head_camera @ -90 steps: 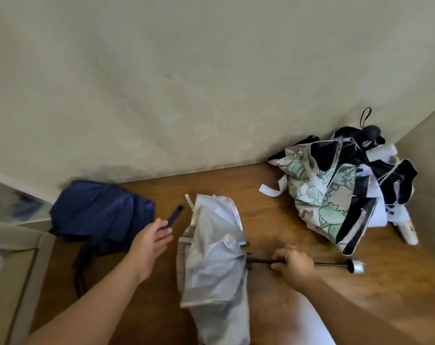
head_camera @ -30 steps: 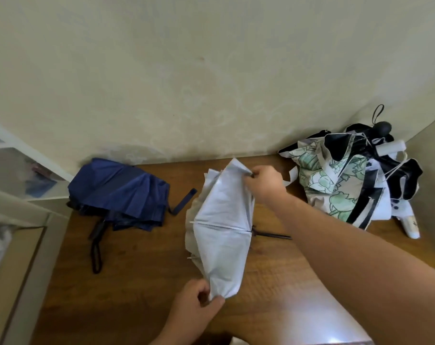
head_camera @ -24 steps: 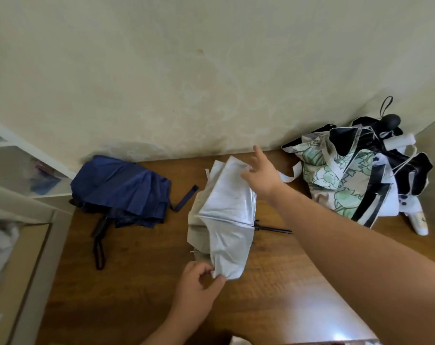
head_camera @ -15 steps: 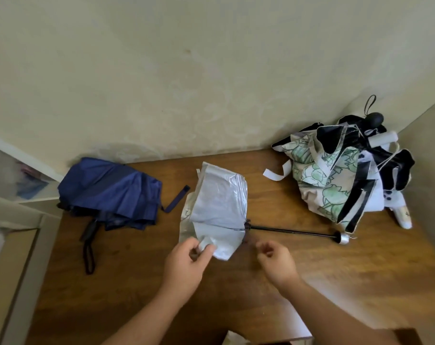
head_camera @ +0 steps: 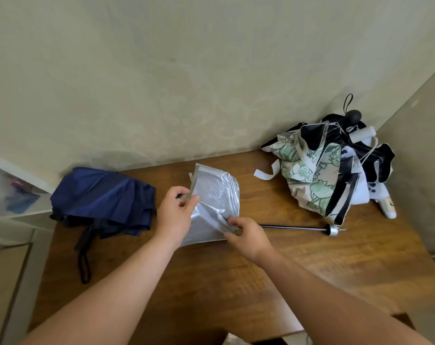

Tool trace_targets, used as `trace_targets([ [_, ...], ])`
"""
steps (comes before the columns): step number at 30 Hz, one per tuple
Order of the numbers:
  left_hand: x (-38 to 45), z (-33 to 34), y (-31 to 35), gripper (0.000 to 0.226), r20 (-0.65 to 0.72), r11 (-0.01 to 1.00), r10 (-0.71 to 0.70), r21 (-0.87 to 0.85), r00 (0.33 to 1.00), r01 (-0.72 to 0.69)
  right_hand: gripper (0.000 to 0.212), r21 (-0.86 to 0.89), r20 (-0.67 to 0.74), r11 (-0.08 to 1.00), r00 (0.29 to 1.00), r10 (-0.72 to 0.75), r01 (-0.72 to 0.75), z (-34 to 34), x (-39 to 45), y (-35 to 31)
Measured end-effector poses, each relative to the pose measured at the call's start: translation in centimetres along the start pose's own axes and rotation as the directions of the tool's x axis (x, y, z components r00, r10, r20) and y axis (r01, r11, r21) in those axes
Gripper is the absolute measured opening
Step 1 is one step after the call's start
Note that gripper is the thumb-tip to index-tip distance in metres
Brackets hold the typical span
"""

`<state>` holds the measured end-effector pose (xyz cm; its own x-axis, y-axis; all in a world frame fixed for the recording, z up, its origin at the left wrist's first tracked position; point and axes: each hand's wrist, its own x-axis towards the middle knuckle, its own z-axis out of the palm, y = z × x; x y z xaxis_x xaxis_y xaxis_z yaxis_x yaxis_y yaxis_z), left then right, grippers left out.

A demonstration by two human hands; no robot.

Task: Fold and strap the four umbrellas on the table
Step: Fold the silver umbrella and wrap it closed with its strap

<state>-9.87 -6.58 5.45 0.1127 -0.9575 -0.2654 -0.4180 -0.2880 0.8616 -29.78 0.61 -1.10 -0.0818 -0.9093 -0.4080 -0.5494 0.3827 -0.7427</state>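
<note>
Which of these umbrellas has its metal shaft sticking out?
The silver umbrella in the middle, held by both hands: its thin shaft lies extended rightward on the table. The blue one and the corner pile show none.

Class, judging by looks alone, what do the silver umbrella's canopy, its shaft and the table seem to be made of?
Silver umbrella canopy: thin coated fabric, probably; it shines and creases sharply.
Shaft: likely metal; slim, dark, with a shiny silver end cap.
Table: wood or wood-look laminate; brown grain with a soft sheen.

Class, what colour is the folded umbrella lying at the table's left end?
Dark navy blue fabric umbrella, clearest in the head view.
</note>
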Motion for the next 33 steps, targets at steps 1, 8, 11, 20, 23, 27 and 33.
trace_targets([
  [1,-0.2,-0.1,-0.2,0.023,0.007,1.000,0.005,-0.007,1.000,-0.004,0.033,-0.008,-0.011,1.000,1.000,-0.019,0.019,-0.1,0.2,-0.5],
  [8,-1.7,-1.1,-1.6,0.012,0.089,0.998,0.003,-0.070,0.996,0.004,0.016,0.004,-0.114,0.993,0.987,-0.117,0.118,-0.1,0.8,-3.0],
  [11,-2.1,-1.6,-1.9,0.025,0.147,0.997,-0.010,-0.074,0.989,0.021,0.015,-0.140,-0.138,0.979,0.977,-0.165,0.146,-0.2,0.7,-2.9],
  [20,-3.0,-2.3,-2.7,0.049,0.271,0.997,0.046,0.044,0.962,-0.060,0.008,-0.116,-0.088,0.976,0.977,-0.193,0.183,0.2,-1.2,-3.2],
  [23,-3.5,-2.3,-2.8,0.047,0.284,0.998,0.057,0.024,0.957,-0.066,0.013,-0.074,-0.076,0.985,0.984,-0.161,0.155,0.4,-2.2,-3.5],
  [27,-4.2,-2.6,-3.2,0.048,0.319,0.992,0.052,0.088,0.946,-0.085,0.031,0.113,-0.048,0.991,0.997,-0.062,0.067,0.4,-3.4,-4.1],
  [33,-5.1,-3.0,-4.4,0.036,0.298,0.967,0.092,0.200,0.950,-0.156,0.045,0.104,-0.009,0.991,0.996,-0.084,0.085,0.5,-4.2,-2.9],
])
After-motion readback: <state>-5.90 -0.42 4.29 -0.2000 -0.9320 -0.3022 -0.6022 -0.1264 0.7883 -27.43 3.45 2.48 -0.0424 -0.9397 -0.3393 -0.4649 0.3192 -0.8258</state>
